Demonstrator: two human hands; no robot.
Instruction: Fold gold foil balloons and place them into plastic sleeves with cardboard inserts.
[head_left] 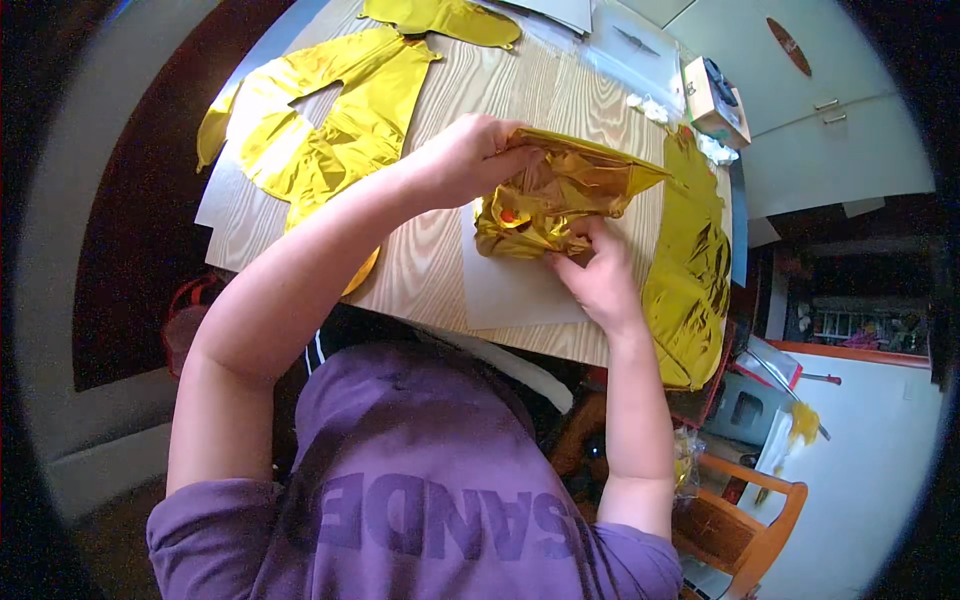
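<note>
Between my hands is a crumpled gold foil balloon point(560, 185), raised a little over the tabletop. My left hand point(470, 162) grips its upper left edge, the fingers partly hidden by the foil. At the lower right edge, the thumb and fingers of my right hand point(603, 275) are closed on the foil. A small orange-red spot shows within its folds. Under it lies a white sheet point(515, 292) on the wood-grain table point(425, 255). Another flat gold foil balloon point(350, 130), with an opening in its middle, is spread out left of my left forearm.
More gold foil lies along the table's right side point(685, 300) and far edge point(440, 20). A clear plastic box point(632, 60), crumpled white bits point(650, 108) and a small wooden box point(715, 105) sit at the far right. A wooden chair point(745, 520) stands at the lower right.
</note>
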